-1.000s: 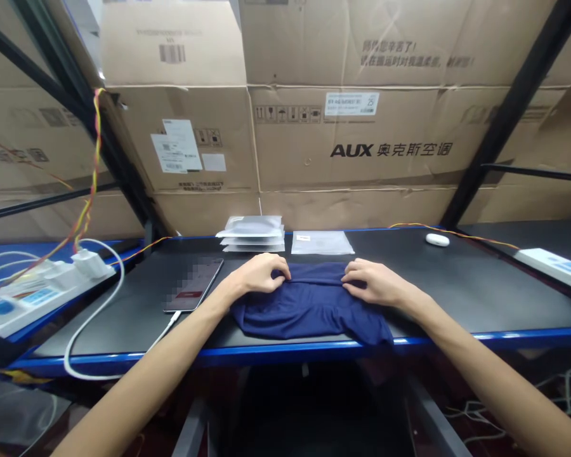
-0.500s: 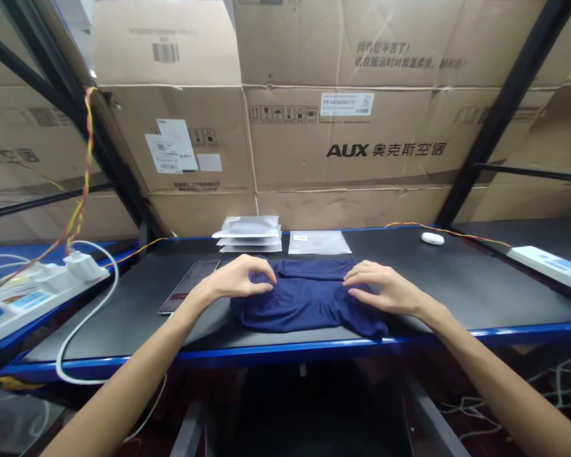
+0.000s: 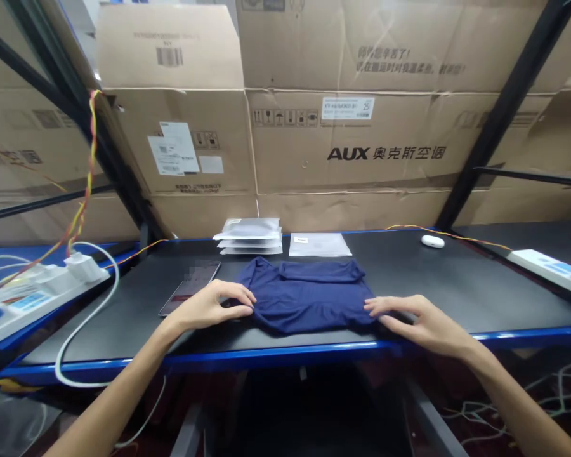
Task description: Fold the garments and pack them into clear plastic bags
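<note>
A navy blue piece of folded cloth (image 3: 314,298), perhaps a garment, lies near the front edge of the black tabletop, with a rolled band along its far side. At its left edge, my left hand (image 3: 214,306) has the thumb and fingertips closed on the fabric. My right hand (image 3: 421,324) grips the near right corner, fingertips over the cloth and thumb below them. The cloth's underside is hidden.
Behind the cloth are a stack of flat, frosted plastic packets (image 3: 250,230) and a single packet (image 3: 320,244). A tablet-like device (image 3: 190,285) lies left. Power strips (image 3: 42,295) and cables sit at the sides, with a white case (image 3: 433,241) at right. Cardboard (image 3: 361,171) stands behind.
Both hands have moved outward and nearer to me, from above the cloth to its side edges. The cloth's near corners are drawn in and its outline is neater.
</note>
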Demonstrator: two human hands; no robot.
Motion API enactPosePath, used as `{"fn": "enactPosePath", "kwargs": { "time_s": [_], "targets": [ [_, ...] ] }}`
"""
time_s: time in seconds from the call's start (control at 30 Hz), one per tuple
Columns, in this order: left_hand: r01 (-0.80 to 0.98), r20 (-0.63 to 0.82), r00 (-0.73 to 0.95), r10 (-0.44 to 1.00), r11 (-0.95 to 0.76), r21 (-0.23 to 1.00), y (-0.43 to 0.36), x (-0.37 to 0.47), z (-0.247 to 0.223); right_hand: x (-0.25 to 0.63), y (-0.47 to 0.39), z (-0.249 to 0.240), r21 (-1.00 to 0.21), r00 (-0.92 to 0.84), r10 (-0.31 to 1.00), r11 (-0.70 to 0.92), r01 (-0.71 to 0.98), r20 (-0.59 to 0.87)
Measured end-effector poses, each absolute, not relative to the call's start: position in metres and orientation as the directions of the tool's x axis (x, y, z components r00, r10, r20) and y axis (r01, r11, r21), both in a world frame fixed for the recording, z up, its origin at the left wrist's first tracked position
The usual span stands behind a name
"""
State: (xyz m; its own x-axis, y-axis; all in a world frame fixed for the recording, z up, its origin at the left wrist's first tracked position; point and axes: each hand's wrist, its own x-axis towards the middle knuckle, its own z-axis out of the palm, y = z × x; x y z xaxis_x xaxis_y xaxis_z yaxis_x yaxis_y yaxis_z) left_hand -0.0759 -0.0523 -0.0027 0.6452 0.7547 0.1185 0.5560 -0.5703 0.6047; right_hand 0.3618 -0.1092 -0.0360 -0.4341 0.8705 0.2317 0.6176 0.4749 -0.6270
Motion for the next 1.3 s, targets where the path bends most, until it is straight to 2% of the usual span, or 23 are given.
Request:
{"fn": "enactPosePath", "kwargs": {
  "time_s": [0.1, 0.2, 0.27, 0.37, 0.47, 0.63, 0.73, 0.87, 0.93, 1.07, 1.2, 1.3],
  "targets": [
    [0.618, 0.183, 0.510, 0.840, -0.506, 0.601, -0.052, -0.068, -0.002, 0.361, -0.098, -0.032, -0.691, -0.267, 0.931, 0.364, 0.625, 0.249],
    [0.680, 0.250, 0.365, 0.897, -0.440, 0.587, -0.047, -0.062, -0.004, 0.358, -0.081, -0.031, -0.760, -0.179, 0.955, 0.297, 0.577, 0.238],
    [0.725, 0.279, 0.300, 0.912, -0.408, 0.555, -0.041, -0.059, -0.006, 0.355, -0.070, -0.033, -0.756, -0.124, 0.957, 0.284, 0.590, 0.263],
    [0.821, 0.293, 0.254, 0.922, -0.365, 0.438, -0.032, -0.054, -0.011, 0.351, -0.058, -0.037, -0.672, -0.061, 0.948, 0.267, 0.691, 0.313],
    [0.902, 0.250, 0.220, 0.943, -0.294, 0.315, -0.026, -0.052, -0.016, 0.348, -0.053, -0.043, -0.597, -0.091, 0.950, 0.261, 0.758, 0.299],
    [0.929, 0.232, 0.246, 0.941, -0.297, 0.222, -0.023, -0.055, -0.023, 0.353, -0.052, -0.050, -0.513, -0.117, 0.951, 0.256, 0.819, 0.286],
    [0.926, 0.295, 0.248, 0.923, -0.315, 0.207, -0.026, -0.059, -0.021, 0.353, -0.054, -0.045, -0.402, -0.139, 0.910, 0.304, 0.864, 0.391],
    [0.969, 0.274, 0.130, 0.953, -0.181, 0.168, -0.037, -0.058, -0.013, 0.331, -0.061, -0.032, -0.238, -0.272, 0.794, 0.457, 0.857, 0.544],
    [0.987, 0.200, 0.066, 0.978, -0.093, 0.128, -0.043, -0.056, -0.011, 0.311, -0.064, -0.025, -0.236, -0.391, 0.770, 0.559, 0.795, 0.505],
    [0.993, 0.138, 0.014, 0.990, -0.030, 0.115, -0.046, -0.050, -0.015, 0.268, -0.060, -0.019, -0.285, -0.603, 0.742, 0.669, 0.686, 0.291],
    [0.983, 0.177, 0.075, 0.981, -0.103, 0.154, -0.043, -0.048, -0.022, 0.243, -0.052, -0.023, -0.320, -0.688, 0.716, 0.682, 0.657, 0.114],
    [0.959, 0.240, 0.139, 0.961, -0.191, 0.208, -0.041, -0.046, -0.024, 0.239, -0.050, -0.027, -0.330, -0.700, 0.712, 0.675, 0.660, 0.057]
  ]
}}
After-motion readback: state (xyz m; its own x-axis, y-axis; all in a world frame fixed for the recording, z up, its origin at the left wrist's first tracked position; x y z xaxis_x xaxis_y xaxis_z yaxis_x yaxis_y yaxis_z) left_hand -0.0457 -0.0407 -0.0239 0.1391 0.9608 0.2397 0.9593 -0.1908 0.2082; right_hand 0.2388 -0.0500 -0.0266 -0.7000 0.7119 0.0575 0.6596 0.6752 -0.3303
